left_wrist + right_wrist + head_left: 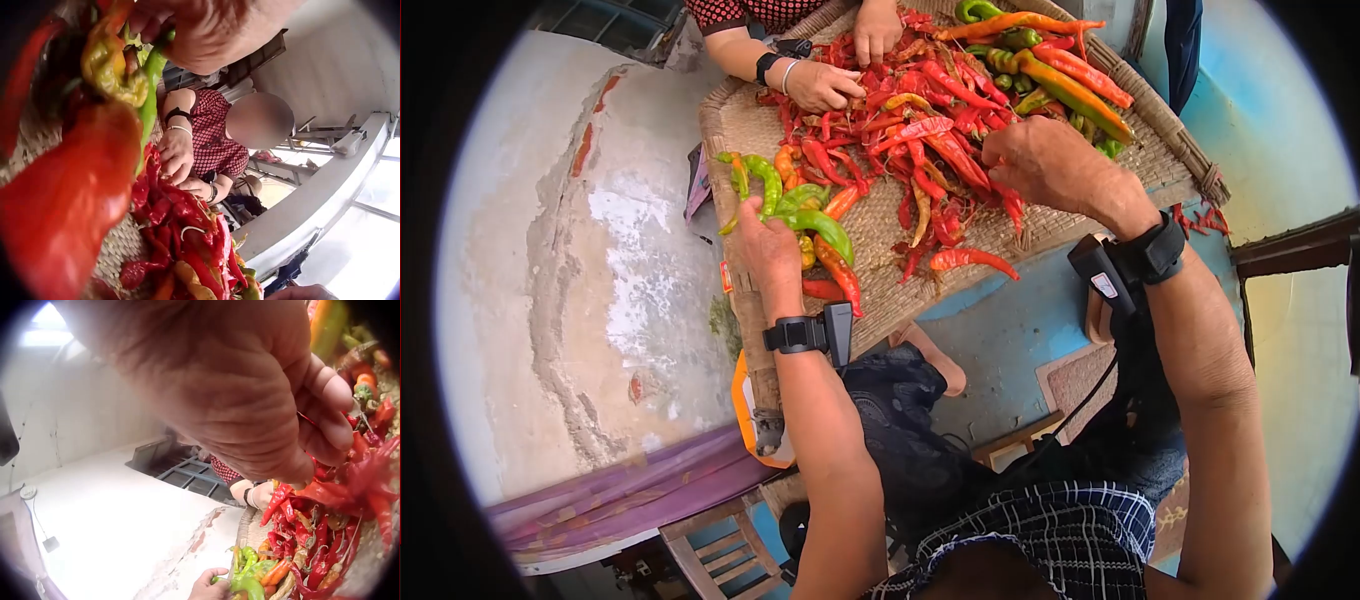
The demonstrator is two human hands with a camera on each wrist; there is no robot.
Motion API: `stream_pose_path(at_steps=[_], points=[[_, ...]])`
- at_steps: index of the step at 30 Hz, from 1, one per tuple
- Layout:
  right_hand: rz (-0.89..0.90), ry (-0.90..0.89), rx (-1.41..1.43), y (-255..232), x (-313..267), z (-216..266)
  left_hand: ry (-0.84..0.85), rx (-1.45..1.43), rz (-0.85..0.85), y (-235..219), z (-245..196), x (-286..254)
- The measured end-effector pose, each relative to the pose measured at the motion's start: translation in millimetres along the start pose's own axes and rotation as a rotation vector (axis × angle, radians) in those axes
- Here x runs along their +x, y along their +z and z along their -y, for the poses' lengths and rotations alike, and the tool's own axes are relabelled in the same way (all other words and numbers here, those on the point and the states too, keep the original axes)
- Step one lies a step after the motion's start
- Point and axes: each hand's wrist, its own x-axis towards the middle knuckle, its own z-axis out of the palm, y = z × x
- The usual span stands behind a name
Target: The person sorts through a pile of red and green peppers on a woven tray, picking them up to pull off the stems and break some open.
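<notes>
Several green peppers (832,235) lie with orange and red ones at the left edge of a woven tray (880,310). My left hand (770,250) is there, its fingers round the upper end of a green pepper (150,94); in the left wrist view the hand (209,31) is partly cut off by the frame. Over the right side of the red pepper pile (940,145) is my right hand (1070,170), palm down. In the right wrist view, the fingers of that hand (322,434) are bent above blurred red peppers (359,481); whether they grip any is hidden.
Across the tray, another person's hands (825,85) touch the red pile. Long orange and green peppers (1075,90) lie at the far right. A cracked wall (640,250) borders the left side, and an orange-edged object (750,415) sits below the tray's left corner.
</notes>
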Motion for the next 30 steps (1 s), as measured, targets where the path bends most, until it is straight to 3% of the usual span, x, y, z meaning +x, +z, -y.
stream_pose_path(at_steps=[6, 11, 13, 14, 16, 18, 20, 22, 26, 28, 30], points=[[0.087, 0.047, -0.074, -3.3, -2.4, -5.4, -0.070, -0.095, -0.221, -4.2, 14.7, 7.2], [0.031, 0.045, -0.011, -5.0, -7.4, -6.7, -0.187, 0.038, -0.181, -4.7, 25.6, 6.8], [0.023, 0.042, -0.030, -4.3, -8.5, -7.0, -0.013, 0.406, -0.281, -8.5, 14.8, 0.8], [0.026, 0.044, -0.029, -3.6, -9.2, -6.6, -0.013, 0.407, -0.277, -11.0, 9.5, 0.4], [0.021, 0.020, -0.078, -3.3, -9.0, -5.7, 0.415, 0.412, -0.440, -20.7, -10.0, 1.6], [0.040, 0.010, -0.074, -1.4, -8.0, -7.3, 0.213, -0.177, 0.118, -21.1, -39.1, -13.3], [0.067, -0.001, -0.066, -0.4, -8.1, -7.2, 0.207, -0.437, 0.446, -1.2, -62.5, -35.4], [0.084, -0.008, -0.078, 0.6, -6.1, -3.1, 0.273, -0.154, 0.521, 11.6, -80.3, -49.8], [0.044, -0.057, -0.063, 3.5, -3.5, -2.9, 0.354, -0.113, 0.522, 37.5, -76.7, -45.2], [0.060, -0.036, -0.061, 3.7, -1.9, 0.5, 0.127, -0.512, 0.599, 27.1, -78.8, -31.4], [0.051, -0.032, -0.057, 4.9, -0.5, 0.7, 0.056, -0.710, 0.552, 5.9, -84.3, -24.9]])
